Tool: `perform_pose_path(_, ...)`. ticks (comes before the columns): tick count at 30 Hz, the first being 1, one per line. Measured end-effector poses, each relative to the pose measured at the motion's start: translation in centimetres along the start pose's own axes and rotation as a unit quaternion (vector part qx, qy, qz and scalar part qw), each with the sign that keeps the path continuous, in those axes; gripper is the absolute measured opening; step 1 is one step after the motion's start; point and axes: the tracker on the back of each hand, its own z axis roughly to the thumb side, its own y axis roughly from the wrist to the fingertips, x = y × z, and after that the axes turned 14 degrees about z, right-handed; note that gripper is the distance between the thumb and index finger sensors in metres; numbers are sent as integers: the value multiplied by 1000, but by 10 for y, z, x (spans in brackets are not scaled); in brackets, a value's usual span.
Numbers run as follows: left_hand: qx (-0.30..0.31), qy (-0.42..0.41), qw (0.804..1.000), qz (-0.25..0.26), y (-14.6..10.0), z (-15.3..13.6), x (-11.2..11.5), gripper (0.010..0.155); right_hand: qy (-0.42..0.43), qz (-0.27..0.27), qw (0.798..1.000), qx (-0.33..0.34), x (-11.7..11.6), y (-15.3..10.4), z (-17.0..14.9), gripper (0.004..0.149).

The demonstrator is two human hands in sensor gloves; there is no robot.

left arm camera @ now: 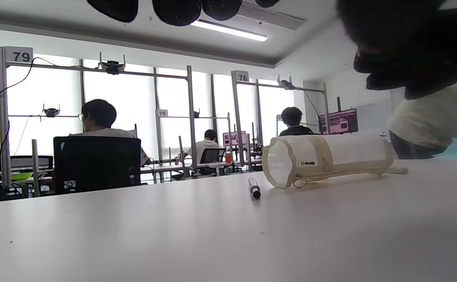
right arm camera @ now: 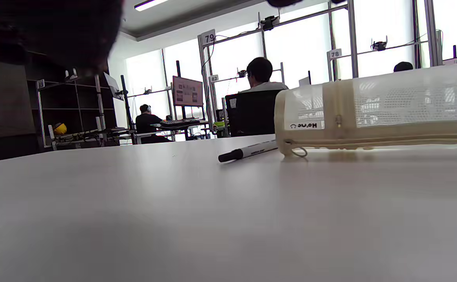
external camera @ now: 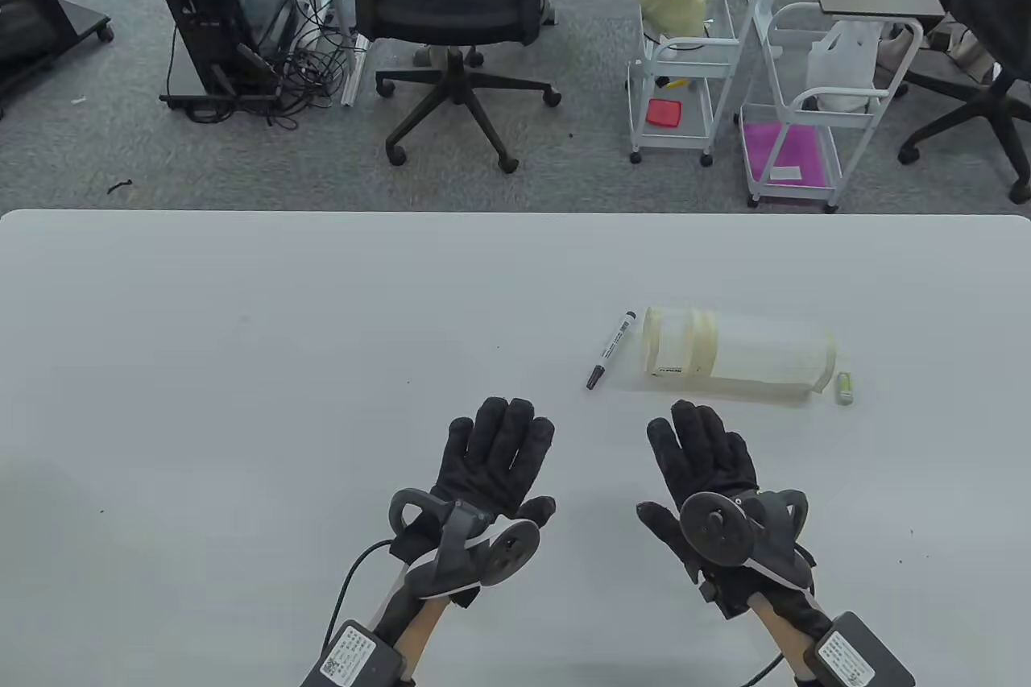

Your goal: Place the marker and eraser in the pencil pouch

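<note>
A pale mesh pencil pouch (external camera: 737, 353) lies on its side right of the table's middle; it also shows in the left wrist view (left arm camera: 326, 157) and the right wrist view (right arm camera: 377, 109). A white marker with a black cap (external camera: 610, 349) lies just left of it, seen too in the wrist views (left arm camera: 254, 187) (right arm camera: 248, 150). A small green-and-white eraser (external camera: 844, 388) lies at the pouch's right end. My left hand (external camera: 501, 452) and right hand (external camera: 702, 449) rest flat on the table with fingers spread, nearer than these objects, holding nothing.
The white table (external camera: 242, 357) reaches from edge to edge. Beyond its far edge stand an office chair (external camera: 455, 10), two white carts (external camera: 685, 59) and a computer tower (external camera: 217, 10).
</note>
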Motion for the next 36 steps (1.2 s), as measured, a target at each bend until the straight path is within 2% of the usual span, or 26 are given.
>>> perform_pose_path(12,-4,1,1000,5,-1,-2,0,88,27,-15,999,-11,4,4,-8,92)
perform_pose_path(18,-11,0,1000,8,0,-3,1,88,49,-50,996,-48,24,2,-31,91)
perform_pose_path(24,-17,-5,1000,10,2,0,0,87,73,-82,985,-130,56,9,-80,91)
perform_pose_path(27,-15,0,1000,12,1,0,-1,87,93,-88,976,-178,63,20,-109,88)
perform_pose_path(33,-27,-3,1000,11,3,-3,0,87,105,-57,944,-306,50,44,-170,86)
perform_pose_path(36,-25,2,1000,9,2,-3,1,87,170,-45,919,-354,35,48,-195,83)
